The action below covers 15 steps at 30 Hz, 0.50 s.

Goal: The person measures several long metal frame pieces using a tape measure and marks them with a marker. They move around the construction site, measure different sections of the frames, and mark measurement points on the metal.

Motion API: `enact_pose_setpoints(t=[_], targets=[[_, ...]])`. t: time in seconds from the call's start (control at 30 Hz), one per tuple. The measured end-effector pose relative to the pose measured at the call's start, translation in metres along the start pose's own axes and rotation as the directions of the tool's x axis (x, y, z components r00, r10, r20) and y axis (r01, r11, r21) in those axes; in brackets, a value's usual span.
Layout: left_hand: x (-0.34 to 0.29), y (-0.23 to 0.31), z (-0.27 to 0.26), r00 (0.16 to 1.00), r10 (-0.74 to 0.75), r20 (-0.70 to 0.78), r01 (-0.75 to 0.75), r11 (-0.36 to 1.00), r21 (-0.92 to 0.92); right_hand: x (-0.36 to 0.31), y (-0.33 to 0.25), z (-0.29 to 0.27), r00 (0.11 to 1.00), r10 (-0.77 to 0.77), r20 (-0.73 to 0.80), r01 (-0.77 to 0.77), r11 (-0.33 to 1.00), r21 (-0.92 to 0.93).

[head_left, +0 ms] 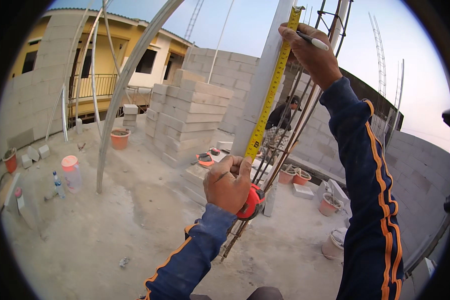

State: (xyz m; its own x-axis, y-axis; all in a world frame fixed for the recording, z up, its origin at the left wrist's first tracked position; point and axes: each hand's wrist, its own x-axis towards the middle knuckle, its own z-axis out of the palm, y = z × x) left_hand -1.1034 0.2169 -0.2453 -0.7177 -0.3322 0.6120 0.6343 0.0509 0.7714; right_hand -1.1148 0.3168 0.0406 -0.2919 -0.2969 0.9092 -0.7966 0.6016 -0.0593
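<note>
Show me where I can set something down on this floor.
Widest bare floor: between the pole's foot and the left sleeve, with a small scrap on it. Another patch lies between the rebar and the right sleeve. Crowded: the left edge, with bottle, tub and blocks, and the right, with buckets and blocks.

Grey floor [160, 250] (dusty) carries stacked blocks [190, 117], buckets [119, 141], a bottle [59, 186].

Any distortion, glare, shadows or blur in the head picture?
Head view: corners go black, the thick grey pole at left looks bowed; light is diffuse, without hard shadows on the grey concrete floor; no harsh glare from the pale sky; the yellow metal tape blade shows markings without obvious blur.
</note>
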Motion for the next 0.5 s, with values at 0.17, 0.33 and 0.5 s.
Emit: enact_pose_setpoints(t=[0.17, 0.33, 0.5], targets=[[0.000, 0.008, 0.003, 1.000, -0.012, 0.008, 0.011, 0.997, 0.078, 0.002, 0.005, 0.003, 1.000, -0.003, 0.029, 0.004, 0.999, -0.043], [0.008, 0.002, 0.005, 0.995, 0.097, -0.014, -0.096, 0.993, 0.072, 0.015, 0.011, 0.000, 1.000, -0.005, -0.009, 0.005, 0.997, 0.072], [0.013, -0.003, 0.001, 0.989, 0.143, -0.040, -0.142, 0.990, 0.021, 0.021, 0.017, -0.012, 1.000, 0.015, -0.024, -0.016, 0.999, -0.043]])
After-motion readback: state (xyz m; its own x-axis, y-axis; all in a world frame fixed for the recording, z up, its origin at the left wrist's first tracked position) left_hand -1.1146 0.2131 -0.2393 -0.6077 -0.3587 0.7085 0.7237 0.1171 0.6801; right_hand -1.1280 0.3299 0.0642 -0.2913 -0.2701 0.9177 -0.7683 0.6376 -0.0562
